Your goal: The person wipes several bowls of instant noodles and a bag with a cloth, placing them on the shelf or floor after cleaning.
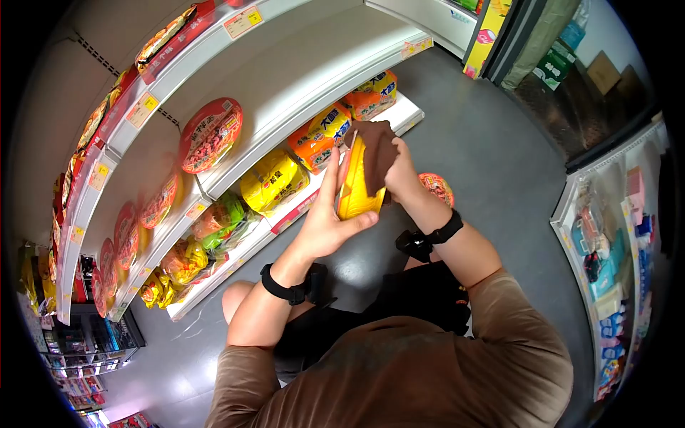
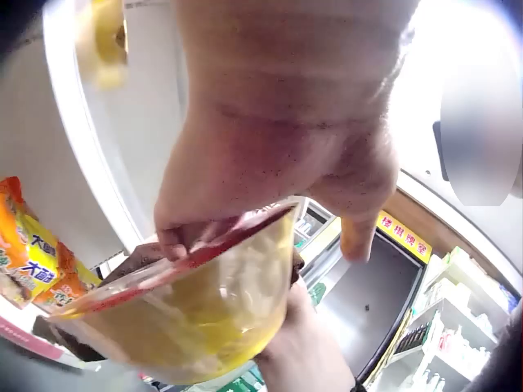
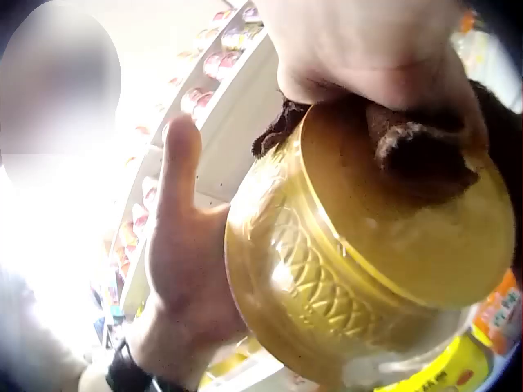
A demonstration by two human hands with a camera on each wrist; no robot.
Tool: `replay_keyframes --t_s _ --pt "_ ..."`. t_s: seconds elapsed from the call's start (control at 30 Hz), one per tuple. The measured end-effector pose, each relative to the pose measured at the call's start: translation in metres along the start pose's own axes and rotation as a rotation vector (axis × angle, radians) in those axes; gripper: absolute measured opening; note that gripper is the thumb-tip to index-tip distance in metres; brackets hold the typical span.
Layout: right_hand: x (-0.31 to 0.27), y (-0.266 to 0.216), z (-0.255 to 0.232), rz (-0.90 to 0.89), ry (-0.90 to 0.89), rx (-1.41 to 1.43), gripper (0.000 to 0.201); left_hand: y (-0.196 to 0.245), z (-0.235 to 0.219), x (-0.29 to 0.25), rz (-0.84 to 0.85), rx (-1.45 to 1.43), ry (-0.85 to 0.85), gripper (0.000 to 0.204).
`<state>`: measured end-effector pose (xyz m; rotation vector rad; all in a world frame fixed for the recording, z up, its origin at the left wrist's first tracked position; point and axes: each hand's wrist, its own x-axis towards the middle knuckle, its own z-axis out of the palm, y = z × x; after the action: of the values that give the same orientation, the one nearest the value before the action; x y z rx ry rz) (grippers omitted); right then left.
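Observation:
A yellow instant noodle bowl [image 1: 354, 187] is held tilted on its side before the lower shelves. My left hand [image 1: 322, 227] holds it at the lid side, with fingers along the lid and the thumb standing out near the bowl's lower edge. In the left wrist view, fingertips lie at the red-edged rim of the clear-wrapped bowl [image 2: 221, 318]. My right hand [image 1: 404, 175] grips a brown cloth [image 1: 374, 146] against the bowl. Seen from the right wrist, the bunched cloth [image 3: 425, 159] lies on the bowl's yellow base [image 3: 425, 253].
Red noodle bowls [image 1: 211, 135] stand along the middle shelf at the left. Bagged noodles, orange [image 1: 321, 135] and yellow [image 1: 274, 182], fill the bottom shelf. Another red bowl [image 1: 437, 188] shows low beyond my right forearm. Shelving with small goods [image 1: 606, 264] stands at the right.

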<state>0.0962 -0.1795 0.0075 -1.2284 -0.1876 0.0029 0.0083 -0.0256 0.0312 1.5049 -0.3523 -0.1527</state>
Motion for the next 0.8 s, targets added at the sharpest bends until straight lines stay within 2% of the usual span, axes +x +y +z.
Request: replay_keyframes --t_s 0.03,0.07,0.1,0.17,0.2,0.3,0.33,0.37,0.43,0.47,0.53,0.57,0.6,0.63,0.7,0.73,0.77,0.8 --pt "0.0 -0.011 0.0 0.184 0.028 0.205 0.036 -0.007 0.001 0.001 0.08 0.095 -0.008 0.107" --pt "0.004 -0.02 -0.003 0.41 0.049 0.226 0.046 -0.016 0.0 0.002 0.114 0.182 -0.007 0.097" --pt "0.004 -0.016 -0.006 0.43 0.069 0.147 0.045 -0.019 -0.001 0.004 0.146 0.271 -0.005 0.087" --pt "0.005 -0.001 -0.01 0.468 0.107 -0.001 0.044 -0.021 0.005 0.004 0.129 0.151 0.084 0.071" --pt "0.006 0.002 -0.006 0.403 0.123 -0.107 0.041 -0.02 0.006 0.005 0.119 0.094 0.128 0.063" --pt "-0.009 -0.004 -0.004 -0.235 -0.234 -0.885 0.024 -0.021 0.0 0.004 0.022 0.198 0.184 0.053" --pt "-0.017 -0.003 -0.002 -0.459 -0.355 -1.13 0.019 -0.02 -0.003 0.002 -0.048 0.156 0.179 0.053" --pt "-0.026 0.003 0.0 -0.545 -0.346 -1.236 0.018 -0.02 -0.005 -0.002 -0.119 0.111 0.175 0.052" --pt "-0.021 0.001 0.0 -0.476 -0.398 -1.249 0.019 -0.018 -0.007 -0.004 -0.246 0.019 0.162 0.052" --pt "-0.012 -0.001 -0.001 -0.252 -0.365 -1.111 0.02 -0.017 0.003 -0.004 -0.069 0.064 0.23 0.051" --pt "0.008 -0.02 0.003 0.172 -0.296 -0.895 0.027 -0.016 0.006 -0.007 -0.113 0.146 0.231 0.051" --pt "0.016 0.006 -0.005 0.081 -0.311 -0.876 0.027 -0.016 0.007 -0.009 -0.134 0.186 0.233 0.051" --pt "0.022 0.014 -0.002 -0.009 -0.327 -0.859 0.028 -0.021 0.008 -0.009 -0.076 0.166 0.256 0.052" --pt "0.018 0.02 -0.002 -0.002 -0.308 -0.993 0.025 -0.023 0.004 -0.009 -0.071 0.187 0.247 0.053" --pt "0.003 0.017 -0.001 -0.222 -0.375 -1.131 0.02 -0.024 -0.004 -0.011 -0.069 0.223 0.23 0.054" --pt "-0.002 0.018 -0.004 -0.295 -0.492 -1.24 0.02 -0.027 -0.006 -0.007 -0.053 0.013 0.27 0.054" --pt "-0.013 0.02 0.004 -0.306 -0.364 -1.243 0.023 -0.027 -0.009 -0.004 -0.115 -0.15 0.299 0.051" --pt "-0.026 0.006 0.015 -0.272 -0.402 -1.377 0.025 -0.027 -0.011 -0.004 -0.179 -0.315 0.329 0.048"
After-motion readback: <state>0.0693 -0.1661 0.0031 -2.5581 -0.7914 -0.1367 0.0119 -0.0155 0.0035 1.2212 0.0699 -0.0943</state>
